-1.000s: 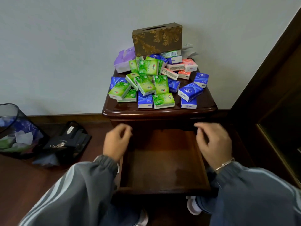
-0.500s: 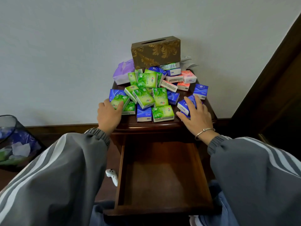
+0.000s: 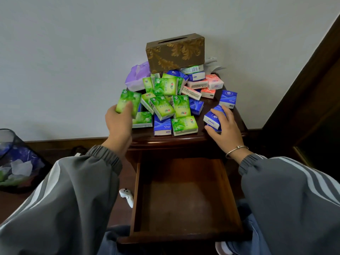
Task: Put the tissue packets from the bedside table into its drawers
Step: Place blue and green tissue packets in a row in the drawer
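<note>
A heap of green, blue and pink tissue packets (image 3: 176, 100) covers the dark wooden bedside table (image 3: 237, 115). My left hand (image 3: 118, 124) holds one green packet (image 3: 128, 102) lifted off the heap's left side. At the right front corner my right hand (image 3: 225, 129) grips a blue packet (image 3: 213, 119) that still lies on the tabletop. Below, the top drawer (image 3: 184, 199) is pulled out toward me and has nothing inside.
A brown and gold tissue box (image 3: 174, 52) tops the heap at the back, with a purple pack (image 3: 137, 77) to its left. A bin (image 3: 12, 159) with a blue liner stands on the floor at the left. A small white object (image 3: 127, 196) lies beside the drawer.
Both hands rose from the drawer's front to the tabletop. The left has picked up a green packet; the right has closed round a blue one.
</note>
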